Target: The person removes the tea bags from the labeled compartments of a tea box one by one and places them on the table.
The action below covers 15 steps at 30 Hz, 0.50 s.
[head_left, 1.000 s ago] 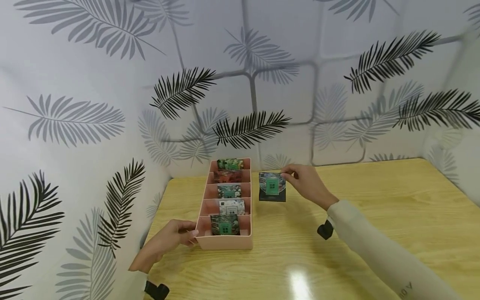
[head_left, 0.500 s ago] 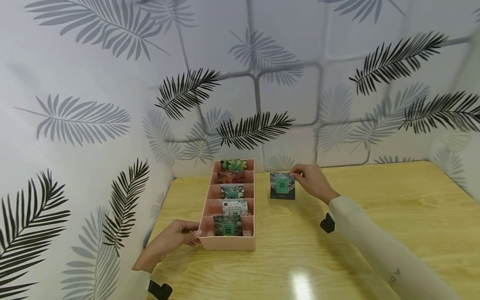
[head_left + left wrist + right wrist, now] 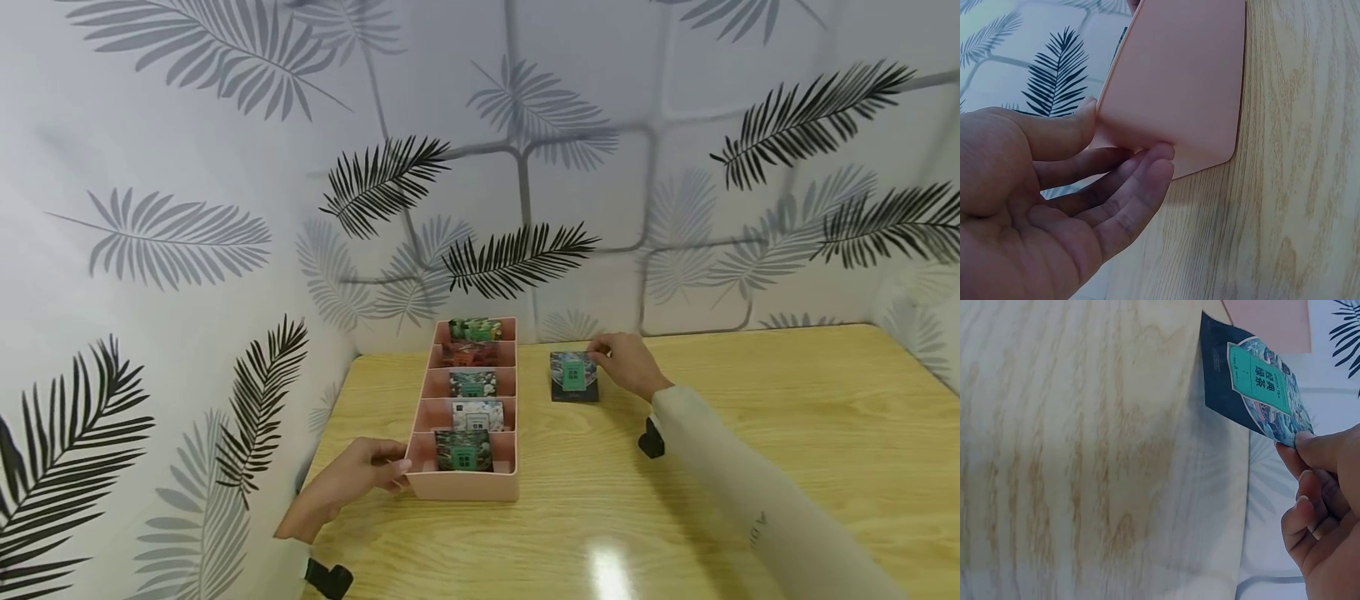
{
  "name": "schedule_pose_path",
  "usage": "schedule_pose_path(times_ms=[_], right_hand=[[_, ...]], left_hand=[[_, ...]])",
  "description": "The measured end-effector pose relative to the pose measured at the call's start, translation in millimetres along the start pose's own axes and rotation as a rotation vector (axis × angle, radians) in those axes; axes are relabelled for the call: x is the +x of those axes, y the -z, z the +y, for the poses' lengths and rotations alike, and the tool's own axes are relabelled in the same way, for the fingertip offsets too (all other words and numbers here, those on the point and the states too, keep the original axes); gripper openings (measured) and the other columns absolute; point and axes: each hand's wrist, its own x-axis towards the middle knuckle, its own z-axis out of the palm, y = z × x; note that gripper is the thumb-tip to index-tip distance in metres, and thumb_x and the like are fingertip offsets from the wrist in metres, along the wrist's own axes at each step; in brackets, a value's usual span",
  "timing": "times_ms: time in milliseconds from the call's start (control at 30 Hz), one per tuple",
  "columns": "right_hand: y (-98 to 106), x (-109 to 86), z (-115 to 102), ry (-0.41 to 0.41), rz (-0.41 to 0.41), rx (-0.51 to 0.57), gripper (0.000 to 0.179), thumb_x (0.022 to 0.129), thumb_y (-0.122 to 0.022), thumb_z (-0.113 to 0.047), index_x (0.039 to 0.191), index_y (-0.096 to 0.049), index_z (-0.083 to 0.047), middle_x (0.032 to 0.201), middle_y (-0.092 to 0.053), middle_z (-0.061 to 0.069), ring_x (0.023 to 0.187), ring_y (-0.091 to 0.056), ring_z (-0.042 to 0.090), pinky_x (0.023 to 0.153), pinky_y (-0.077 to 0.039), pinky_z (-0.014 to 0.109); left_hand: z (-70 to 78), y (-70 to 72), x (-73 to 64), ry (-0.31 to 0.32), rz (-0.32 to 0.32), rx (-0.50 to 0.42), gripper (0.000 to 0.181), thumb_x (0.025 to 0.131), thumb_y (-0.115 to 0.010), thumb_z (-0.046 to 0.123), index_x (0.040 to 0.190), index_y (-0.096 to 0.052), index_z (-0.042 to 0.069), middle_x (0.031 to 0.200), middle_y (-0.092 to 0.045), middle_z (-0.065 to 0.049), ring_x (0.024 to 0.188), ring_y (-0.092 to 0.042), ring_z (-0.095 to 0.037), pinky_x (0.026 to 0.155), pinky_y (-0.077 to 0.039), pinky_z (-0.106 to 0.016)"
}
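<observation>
Flat, squarish dark packet [image 3: 574, 395], green label [image 3: 1260, 378] lengthwise near to far, is pinched at its far-right corner by the right hand [image 3: 627, 365] over the wood-grained counter [image 3: 810, 392]; the left hand [image 3: 354, 475] grips a smooth pink five-compartment box [image 3: 465, 487].

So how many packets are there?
6 visible: one held packet pinched in the right hand; five in the pink box, front to back: dark packet, white packet, middle packet, reddish packet, rear packet. More may be hidden behind these.
</observation>
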Motion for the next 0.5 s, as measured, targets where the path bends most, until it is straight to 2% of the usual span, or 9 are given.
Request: schedule_pose_path(times_ms=[233, 500], right_hand=[[-7, 6.9, 7, -0.074, -0.027, -0.034, 0.015, 0.093, -0.061, -0.012, 0.101, -0.071, -0.004, 0.094, -0.070, 0.010, 0.083, -0.064, 0.025, 0.072, -0.051, 0.043], [-11, 7.4, 17, -0.110, -0.028, -0.044, 0.013, 0.092, -0.062, -0.009, 0.097, -0.072, -0.002, 0.096, -0.069, 0.013, 0.088, -0.063, 0.029, 0.077, -0.051, 0.046]], left_hand=[[-0.3, 0.0, 0.2, 0.003, 0.024, -0.001, 0.052, 0.098, -0.057, 0.023, 0.136, -0.045, -0.010, 0.112, -0.063, -0.021, 0.099, -0.060, -0.043, 0.086, -0.051, -0.053], [-4.8, 0.6, 0.7, 0.015, 0.050, -0.011, 0.053, 0.096, -0.059, 0.024, 0.135, -0.047, -0.009, 0.115, -0.062, -0.023, 0.100, -0.062, -0.040, 0.087, -0.050, -0.052]])
